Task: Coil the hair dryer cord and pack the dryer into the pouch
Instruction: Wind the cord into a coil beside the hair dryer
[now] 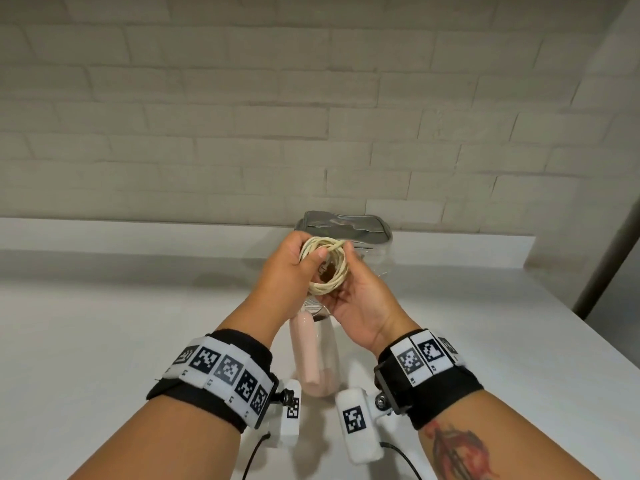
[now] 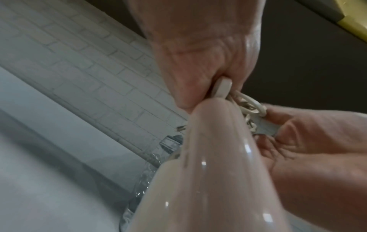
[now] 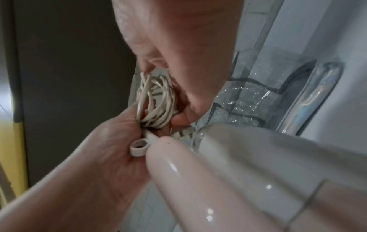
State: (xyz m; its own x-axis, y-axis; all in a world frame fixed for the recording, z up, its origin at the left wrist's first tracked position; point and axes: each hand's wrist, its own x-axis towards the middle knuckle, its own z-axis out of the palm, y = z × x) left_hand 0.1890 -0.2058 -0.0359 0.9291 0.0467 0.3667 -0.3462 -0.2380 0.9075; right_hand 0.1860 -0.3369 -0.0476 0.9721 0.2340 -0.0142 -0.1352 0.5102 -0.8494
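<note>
A cream cord point(image 1: 327, 266) is wound into a small coil, held up over the white counter between both hands. My left hand point(image 1: 294, 268) grips the coil's left side, with the thumb across the loops. My right hand point(image 1: 360, 292) cups it from the right and below, fingers curled behind it. In the right wrist view the coil point(image 3: 155, 100) sits pinched between the two hands, with a grey hang loop point(image 3: 139, 147) just below. The pink hair dryer point(image 1: 308, 351) extends from under the hands toward me. A clear pouch point(image 1: 346, 226) with a silver top stands behind the hands.
The white counter point(image 1: 104, 323) spreads wide to the left and right. A raised ledge point(image 1: 138, 233) runs along the pale brick wall behind. A dark post point(image 1: 606, 258) leans at the far right.
</note>
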